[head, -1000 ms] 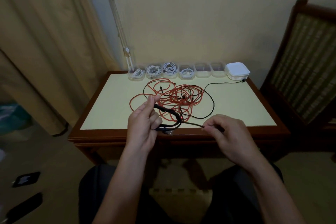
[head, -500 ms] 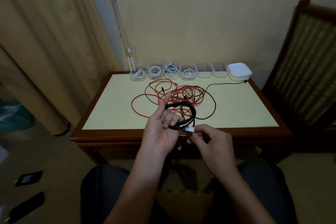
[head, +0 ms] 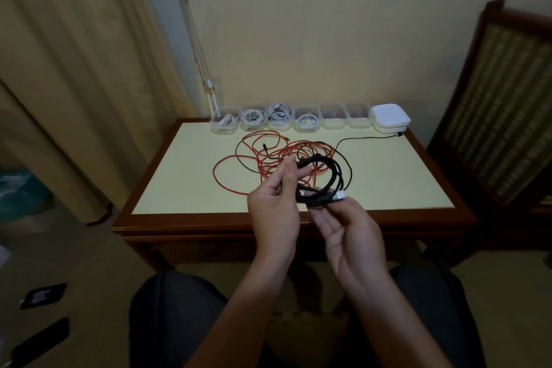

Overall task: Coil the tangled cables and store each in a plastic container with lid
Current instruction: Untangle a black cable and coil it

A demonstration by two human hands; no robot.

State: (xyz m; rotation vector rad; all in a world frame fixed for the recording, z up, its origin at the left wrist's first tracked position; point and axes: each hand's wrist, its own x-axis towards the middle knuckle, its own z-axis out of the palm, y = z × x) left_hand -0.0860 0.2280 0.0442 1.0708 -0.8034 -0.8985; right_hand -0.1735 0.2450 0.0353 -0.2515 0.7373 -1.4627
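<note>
A coiled black cable (head: 324,182) hangs above the table's near edge. My left hand (head: 276,206) holds the coil at its left side, fingers curled through the loops. My right hand (head: 348,230) grips the coil's lower part beside its white plug (head: 340,196). A tangle of red cable (head: 268,158) and a thin black cable (head: 355,140) lies on the table behind the coil. Along the back edge stands a row of clear containers (head: 333,119); several on the left hold coiled white cables (head: 279,113), two on the right look empty. A stack of white lids (head: 389,121) sits at the row's right end.
The pale-topped wooden table (head: 185,182) stands against the wall. A wooden chair (head: 501,98) is at the right. A curtain (head: 74,69) hangs at the left. Dark flat objects (head: 43,296) lie on the floor at the lower left.
The loose end of the black cable has been wound in, so the coil is fuller. My right hand came in from the right and now holds the coil by the white plug.
</note>
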